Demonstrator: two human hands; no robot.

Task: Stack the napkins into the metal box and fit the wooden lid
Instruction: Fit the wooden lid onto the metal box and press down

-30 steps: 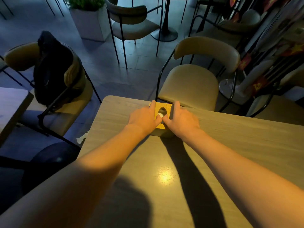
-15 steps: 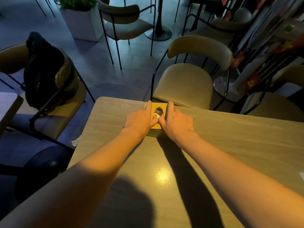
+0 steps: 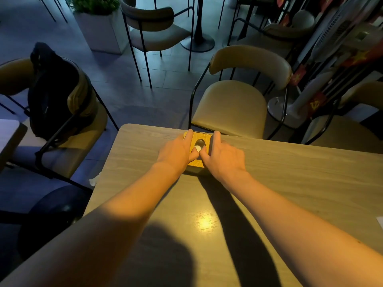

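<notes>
Two bare forearms reach across a wooden worktop [image 3: 290,183]. The left hand [image 3: 176,152] and right hand [image 3: 224,157] lie flat, fingers spread, pressing either side of a wooden lid [image 3: 198,161] near the far edge; white napkin [image 3: 197,148] shows through its oval slot. A chair [image 3: 230,108] stands beyond.

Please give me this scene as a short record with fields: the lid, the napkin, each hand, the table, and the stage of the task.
lid: wooden lid lies flat on top of the box, oval hole facing up
napkin: white napkin shows in the hole
left hand: on the lid's left side, thumb at the hole
right hand: on the lid's right side, thumb at the hole
table: wooden, box near its far edge
stage: lid on; box mostly hidden
</notes>
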